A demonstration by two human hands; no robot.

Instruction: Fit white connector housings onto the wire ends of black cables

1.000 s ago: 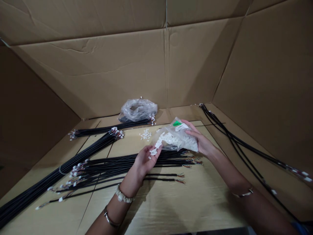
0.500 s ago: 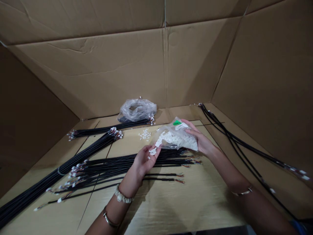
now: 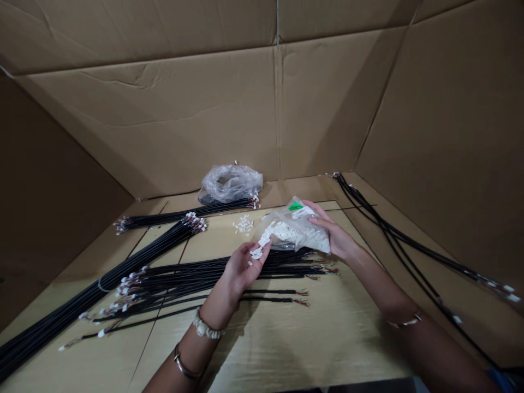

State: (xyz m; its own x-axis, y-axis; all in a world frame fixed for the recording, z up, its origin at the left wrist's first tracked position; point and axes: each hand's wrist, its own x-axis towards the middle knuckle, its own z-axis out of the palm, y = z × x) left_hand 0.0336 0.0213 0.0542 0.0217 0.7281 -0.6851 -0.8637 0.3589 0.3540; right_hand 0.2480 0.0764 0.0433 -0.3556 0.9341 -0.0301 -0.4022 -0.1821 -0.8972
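Note:
A clear plastic bag (image 3: pixel 292 229) full of small white connectors, with a green sticker, is tilted toward the left. My right hand (image 3: pixel 333 232) grips its right side, fingers closed on the plastic. Under the bag's left end, my left hand (image 3: pixel 244 268) is cupped palm up, with several white connectors (image 3: pixel 257 253) lying on its palm and fingers. A loose pile of white connectors (image 3: pixel 243 224) rests on the board just behind my left hand. Black cables (image 3: pixel 184 275) with white plugs and bare wire ends lie beneath my left hand and the bag.
A thick tied cable bundle (image 3: pixel 123 270) runs along the left. Another bundle (image 3: pixel 180 215) and a crumpled clear bag (image 3: pixel 230 184) lie at the back. Long black cables (image 3: pixel 403 238) stretch down the right. Cardboard walls (image 3: pixel 196 109) enclose the back and sides.
The bag has shifted very slightly left, and the white connectors on my left hand have moved a little. Both hands keep nearly the same place.

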